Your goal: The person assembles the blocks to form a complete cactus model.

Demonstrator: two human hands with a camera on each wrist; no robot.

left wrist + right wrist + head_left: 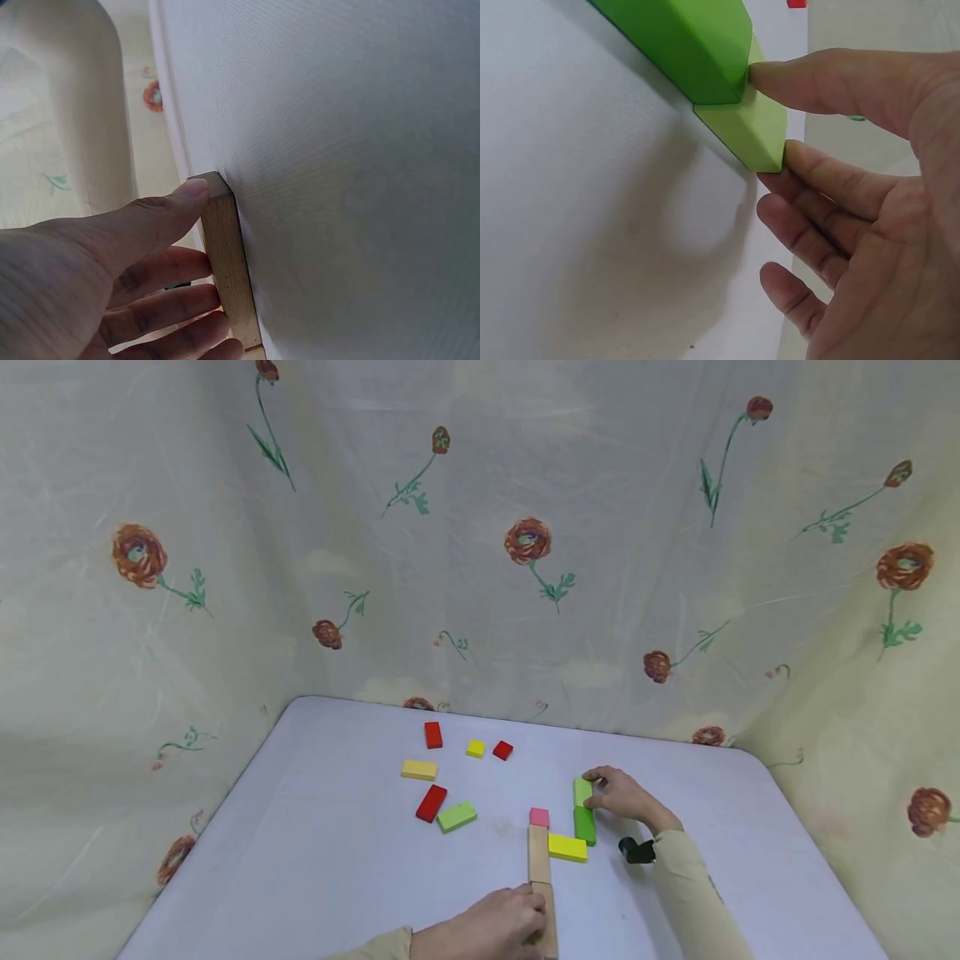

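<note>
Near the table's front, my left hand (491,927) holds a plain wooden block (551,920), thumb on its end and fingers along its side, as the left wrist view shows. A second wooden block (538,853) continues the line, with a pink cube (539,817) at its far end. Farther right, my right hand (622,795) pinches a light green block (582,790) between thumb and fingers. That block meets the end of a darker green block (690,45). Between the wooden and green rows lies a yellow block (567,847).
Left of the rows lie a light green block (457,817), red blocks (431,803), a pale yellow block (419,769) and a small yellow cube (476,748). A flowered curtain (480,568) stands behind the white table (315,827). A black device (637,850) sits at my right wrist.
</note>
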